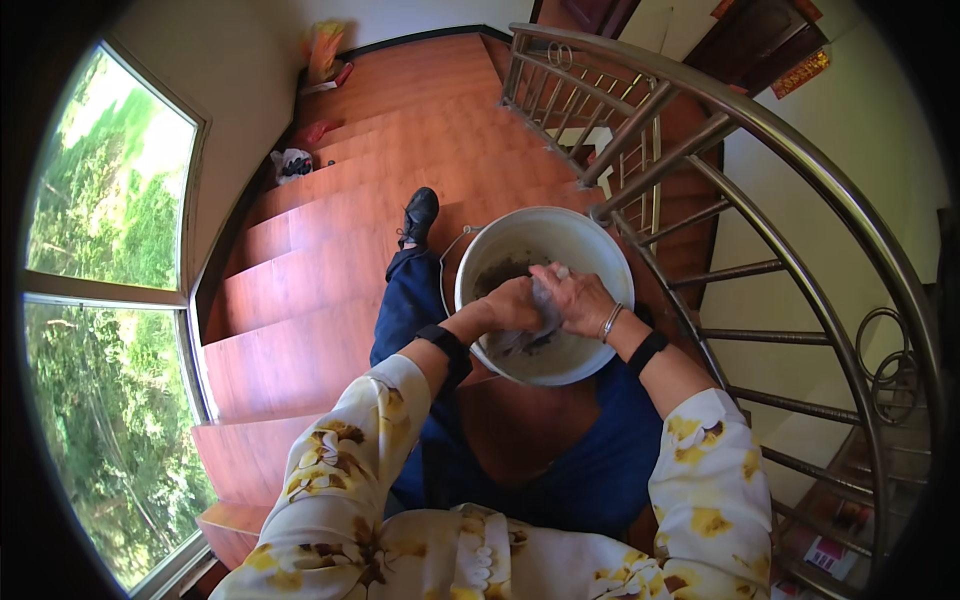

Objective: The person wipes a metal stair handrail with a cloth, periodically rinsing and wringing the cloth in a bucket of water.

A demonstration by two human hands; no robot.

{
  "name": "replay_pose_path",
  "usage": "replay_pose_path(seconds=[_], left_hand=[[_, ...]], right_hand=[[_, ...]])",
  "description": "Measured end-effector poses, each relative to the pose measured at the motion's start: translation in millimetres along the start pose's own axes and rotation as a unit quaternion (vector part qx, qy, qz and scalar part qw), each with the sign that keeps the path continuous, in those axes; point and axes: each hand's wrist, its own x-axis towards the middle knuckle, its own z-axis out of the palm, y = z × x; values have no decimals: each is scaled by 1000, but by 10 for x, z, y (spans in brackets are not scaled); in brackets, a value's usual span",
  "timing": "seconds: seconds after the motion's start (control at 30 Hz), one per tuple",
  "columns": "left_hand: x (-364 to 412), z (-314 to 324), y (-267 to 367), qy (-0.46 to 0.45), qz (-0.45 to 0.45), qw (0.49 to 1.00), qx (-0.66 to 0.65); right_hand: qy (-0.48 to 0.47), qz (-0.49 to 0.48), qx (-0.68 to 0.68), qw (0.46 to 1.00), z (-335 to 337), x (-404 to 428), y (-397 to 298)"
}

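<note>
Between my knees stands a white plastic bucket (544, 223) with a wire handle (444, 274) hanging at its left side. Over its mouth, my left hand (514, 304) and my right hand (576, 298) both grip a wet, greyish cloth (546, 304), bunched up between them. A lower part of the cloth droops toward the bucket's bottom. Dark, dirty residue (506, 271) shows inside the bucket, partly hidden by my hands.
Wooden stairs (300, 262) descend ahead of me. A metal railing (795, 161) curves along the right, close to the bucket. Along the left wall are a white plastic bag (291, 165), a red bag (321, 130) and an orange bag (324, 52). A window (112, 180) fills the far left.
</note>
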Motion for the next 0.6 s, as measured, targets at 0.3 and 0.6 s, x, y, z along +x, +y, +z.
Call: replay_pose_path(seconds=[0.3, 0.6], left_hand=[[121, 185, -254, 83, -45, 992, 86], [-88, -82, -315, -110, -11, 872, -477]], right_hand=[[-109, 116, 13, 987, 114, 197, -17], [14, 132, 14, 991, -301, -50, 19]])
